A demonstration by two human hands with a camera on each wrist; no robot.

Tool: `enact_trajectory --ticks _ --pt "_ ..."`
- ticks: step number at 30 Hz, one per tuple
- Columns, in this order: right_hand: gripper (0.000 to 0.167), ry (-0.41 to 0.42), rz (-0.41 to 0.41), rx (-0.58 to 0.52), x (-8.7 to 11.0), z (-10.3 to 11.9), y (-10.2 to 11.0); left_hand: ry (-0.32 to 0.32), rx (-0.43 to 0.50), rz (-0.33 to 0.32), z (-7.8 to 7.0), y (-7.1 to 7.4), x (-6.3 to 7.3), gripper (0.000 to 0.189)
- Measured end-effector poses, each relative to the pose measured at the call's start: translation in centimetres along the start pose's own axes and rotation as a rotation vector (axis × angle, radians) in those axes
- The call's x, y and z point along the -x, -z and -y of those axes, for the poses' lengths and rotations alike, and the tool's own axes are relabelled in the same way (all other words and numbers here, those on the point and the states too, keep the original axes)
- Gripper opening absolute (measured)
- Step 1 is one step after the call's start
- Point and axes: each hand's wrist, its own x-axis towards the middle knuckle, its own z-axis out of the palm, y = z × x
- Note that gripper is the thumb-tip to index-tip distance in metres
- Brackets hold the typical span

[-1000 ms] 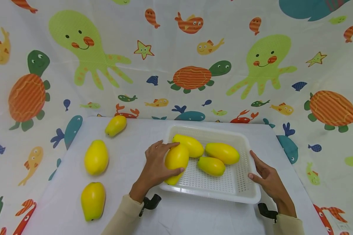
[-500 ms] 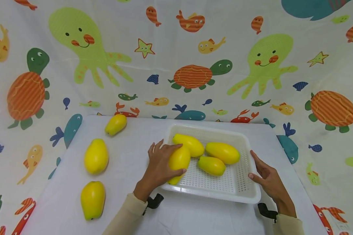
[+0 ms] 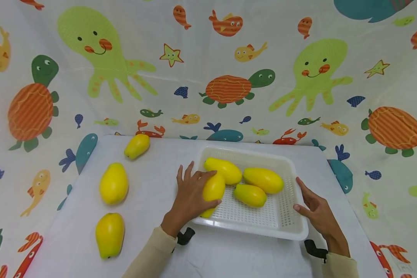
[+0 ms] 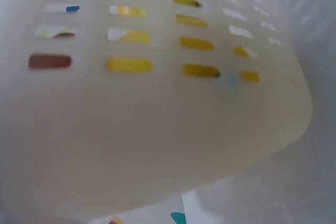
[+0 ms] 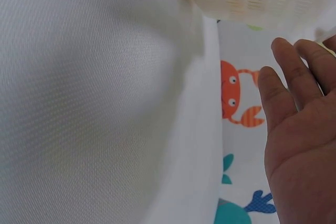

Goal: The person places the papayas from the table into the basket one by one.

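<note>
In the head view, my left hand [image 3: 190,195] grips a yellow papaya [image 3: 214,188] at the left side of a white plastic basket [image 3: 250,231]. The thumb lies across its near part and the index finger reaches its far edge; the other fingers point up and away. Beside it in the basket lie three more papayas: one at the back [image 3: 226,171], a long one at the right [image 3: 263,180] and a smaller greenish one [image 3: 250,195]. My right hand [image 3: 319,214] touches the basket's right rim, its fingers straight in the right wrist view [image 5: 304,124].
Three papayas stand in a row on the white table at the left: a small one at the back [image 3: 137,146], a round one [image 3: 114,183] and a near one [image 3: 109,235]. A sea-animal printed cloth [image 3: 194,58] hangs behind. The basket wall [image 4: 157,129] fills the left wrist view.
My left hand has shifted slightly to the right with the papaya, and its outer fingers have spread upward. My right hand and the basket have stayed in place.
</note>
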Motion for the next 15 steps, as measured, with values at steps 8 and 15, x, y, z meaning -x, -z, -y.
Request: enact_trajectory --ticks 8,15 --pt "0.089 0.002 -0.006 -0.006 -0.08 0.21 0.07 0.001 0.000 0.023 -0.07 0.27 0.08 0.087" --pt "0.088 0.005 -0.006 -0.005 -0.06 0.21 0.00 -0.013 -0.001 0.048 0.04 0.33 0.08 0.087"
